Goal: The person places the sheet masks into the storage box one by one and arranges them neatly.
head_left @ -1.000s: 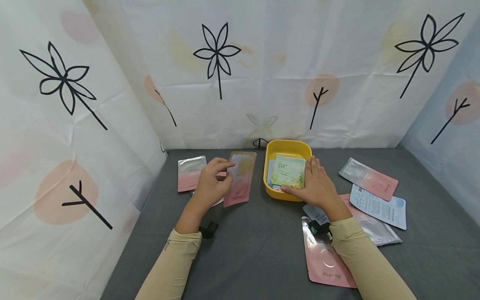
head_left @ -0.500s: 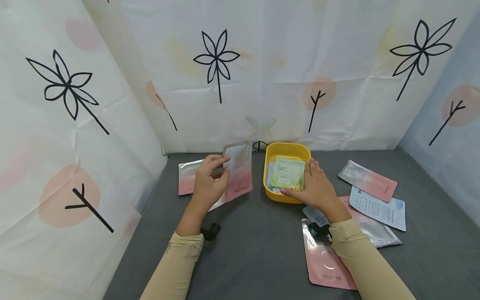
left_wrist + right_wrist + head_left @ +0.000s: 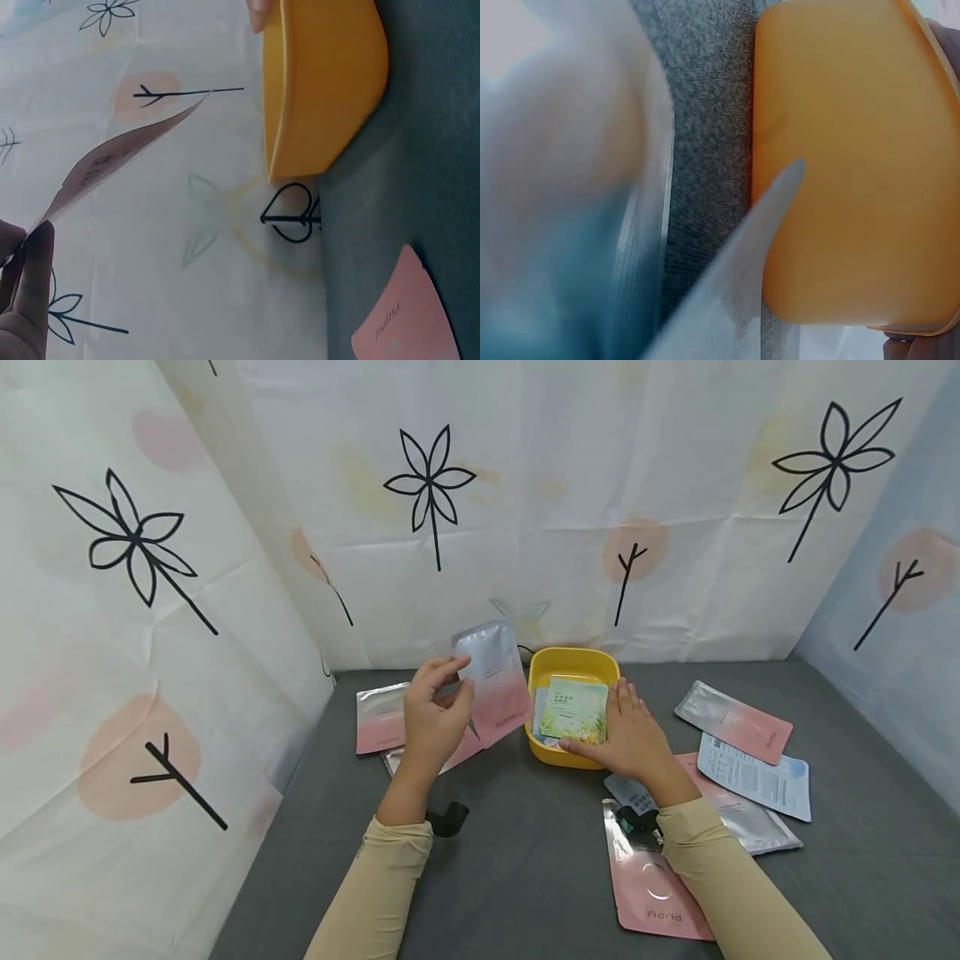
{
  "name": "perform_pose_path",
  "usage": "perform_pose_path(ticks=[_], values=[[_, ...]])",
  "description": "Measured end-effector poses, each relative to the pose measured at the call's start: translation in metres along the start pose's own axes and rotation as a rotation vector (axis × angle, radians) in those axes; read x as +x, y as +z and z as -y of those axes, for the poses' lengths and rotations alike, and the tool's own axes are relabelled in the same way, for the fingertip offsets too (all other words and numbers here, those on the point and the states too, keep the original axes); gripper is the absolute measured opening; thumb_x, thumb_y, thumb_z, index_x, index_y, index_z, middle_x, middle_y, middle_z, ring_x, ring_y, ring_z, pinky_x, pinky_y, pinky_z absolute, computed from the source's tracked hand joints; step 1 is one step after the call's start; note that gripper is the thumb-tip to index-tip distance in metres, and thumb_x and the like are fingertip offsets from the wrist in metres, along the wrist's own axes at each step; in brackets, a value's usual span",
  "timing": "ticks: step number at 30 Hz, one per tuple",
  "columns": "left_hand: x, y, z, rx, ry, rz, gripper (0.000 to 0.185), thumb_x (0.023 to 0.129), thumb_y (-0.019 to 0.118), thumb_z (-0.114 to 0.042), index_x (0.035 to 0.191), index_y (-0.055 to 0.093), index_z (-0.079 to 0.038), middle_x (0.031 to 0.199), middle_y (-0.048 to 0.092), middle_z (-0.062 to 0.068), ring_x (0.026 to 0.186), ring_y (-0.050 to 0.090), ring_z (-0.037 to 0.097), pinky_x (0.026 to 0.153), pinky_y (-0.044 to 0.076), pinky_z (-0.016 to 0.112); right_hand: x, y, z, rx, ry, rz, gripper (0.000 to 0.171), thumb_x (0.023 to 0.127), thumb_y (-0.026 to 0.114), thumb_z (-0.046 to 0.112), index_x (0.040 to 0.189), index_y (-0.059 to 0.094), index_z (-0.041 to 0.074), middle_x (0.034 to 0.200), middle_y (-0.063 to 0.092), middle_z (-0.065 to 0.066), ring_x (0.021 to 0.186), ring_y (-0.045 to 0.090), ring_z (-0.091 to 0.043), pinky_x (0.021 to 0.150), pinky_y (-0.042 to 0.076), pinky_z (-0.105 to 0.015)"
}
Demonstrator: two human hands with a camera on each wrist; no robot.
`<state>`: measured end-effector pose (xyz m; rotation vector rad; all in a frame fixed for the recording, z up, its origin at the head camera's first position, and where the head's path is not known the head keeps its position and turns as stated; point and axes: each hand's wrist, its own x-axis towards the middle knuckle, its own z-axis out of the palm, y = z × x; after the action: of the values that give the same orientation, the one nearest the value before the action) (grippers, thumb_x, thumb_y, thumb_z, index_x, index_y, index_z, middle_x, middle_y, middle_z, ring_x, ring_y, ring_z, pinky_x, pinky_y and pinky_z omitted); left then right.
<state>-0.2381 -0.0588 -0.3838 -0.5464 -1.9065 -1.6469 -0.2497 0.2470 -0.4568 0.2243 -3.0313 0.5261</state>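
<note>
My left hand [image 3: 437,714] pinches the edge of a silver-to-pink sachet [image 3: 498,681] between thumb and fingers. The sachet is raised and tilted left of the yellow tub [image 3: 545,757], its lower right corner close to the tub's rim; in the left wrist view the sachet [image 3: 127,150] shows nearly edge-on. My right hand [image 3: 632,735] rests on the tub's right side, fingers straight along the rim and thumb over the front corner. Inside the tub lies a green sachet [image 3: 576,708] on top of pale blue ones. Right fingertips [image 3: 945,45] show at the rim in the right wrist view.
On the grey tabletop [image 3: 525,868], more pink-and-silver sachets [image 3: 381,727] lie left behind the left hand. Right of the tub are several sachets, among them a pink one [image 3: 652,893] under the right forearm and a pale blue one [image 3: 757,778]. A patterned curtain [image 3: 570,460] stands behind.
The left hand has lifted the pink-and-silver sachet and brought it rightward, towards the tub. The right hand has stayed on the tub's rim.
</note>
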Motion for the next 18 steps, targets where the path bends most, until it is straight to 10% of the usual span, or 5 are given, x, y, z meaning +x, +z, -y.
perform_pose_path(ticks=[18], values=[[0.004,0.031,0.021,-0.033,-0.07,-0.006,0.032,0.094,0.067,0.01,0.123,0.077,0.003,0.119,0.068,0.022,0.106,0.07,0.04,0.074,0.059,0.015,0.0,0.0,0.0,0.0,0.003,0.004,0.14,0.084,0.055,0.091,0.165,0.007,-0.013,0.175,-0.001,-0.032,0.164,0.004,-0.049,0.132,0.011,-0.063]])
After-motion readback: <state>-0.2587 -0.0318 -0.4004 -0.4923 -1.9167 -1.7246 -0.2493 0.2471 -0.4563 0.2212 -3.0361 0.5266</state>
